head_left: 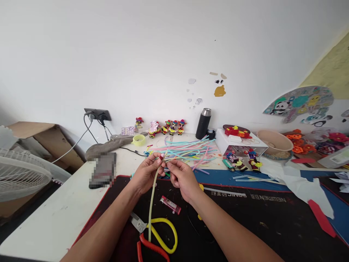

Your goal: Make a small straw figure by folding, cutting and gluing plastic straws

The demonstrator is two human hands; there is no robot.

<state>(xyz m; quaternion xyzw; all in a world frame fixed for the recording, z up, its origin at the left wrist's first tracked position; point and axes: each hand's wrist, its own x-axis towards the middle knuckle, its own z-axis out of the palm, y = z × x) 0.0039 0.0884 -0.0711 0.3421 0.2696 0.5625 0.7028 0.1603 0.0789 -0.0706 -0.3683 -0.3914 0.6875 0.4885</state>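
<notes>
My left hand is closed on a pale yellow-green strip, which hangs down from the fingers toward the scissors. A small dark red piece shows at its fingertips. Close beside it on the right, my right hand is closed in a pinch at the strip's upper part; what exactly lies between its fingertips is too small to make out. Below the hands, a pink lighter lies on the black mat. Scissors with one yellow and one red handle lie nearer, partly under the strip.
Colourful strips lie piled behind the hands. Small figures, a black flask and a white box stand farther back. A fan is at left; white paper and a bowl are at right.
</notes>
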